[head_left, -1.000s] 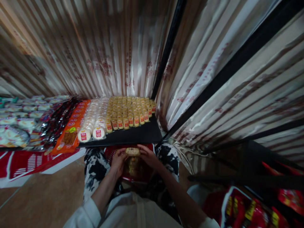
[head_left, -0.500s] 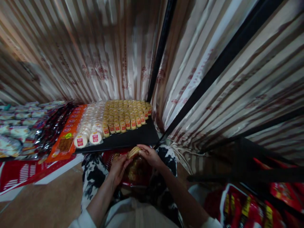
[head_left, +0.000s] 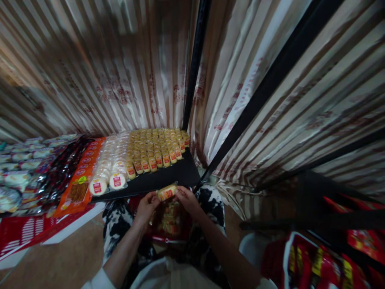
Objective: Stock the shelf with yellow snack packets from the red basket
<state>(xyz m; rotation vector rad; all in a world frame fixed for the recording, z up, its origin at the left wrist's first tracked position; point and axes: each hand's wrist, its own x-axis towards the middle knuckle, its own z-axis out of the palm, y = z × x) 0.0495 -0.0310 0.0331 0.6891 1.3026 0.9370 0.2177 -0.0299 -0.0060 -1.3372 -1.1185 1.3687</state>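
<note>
Between my two hands is a small yellow packaged snack cake (head_left: 167, 192) in a clear wrapper, its red and white label turned up. My left hand (head_left: 148, 205) pinches its left end, and my right hand (head_left: 187, 199) pinches the right end. Below them, a red basket (head_left: 168, 241) between my knees holds several more of these yellow packets (head_left: 171, 220). Just beyond my hands, rows of matching packaged cakes (head_left: 156, 150) stand on a black shelf (head_left: 162, 176), labels facing me on the front row.
Left along the shelf lie round white packaged cakes (head_left: 117, 180), orange packets (head_left: 78, 182), dark shiny packets (head_left: 57, 172) and white packets (head_left: 19, 176). A striped curtain (head_left: 135, 68) hangs behind black poles (head_left: 195, 60). Red and yellow bags (head_left: 315, 261) sit at lower right.
The cake in my hands has been turned so its label shows and lies level between my fingertips. My left hand has moved slightly up. The camera view has shifted a little.
</note>
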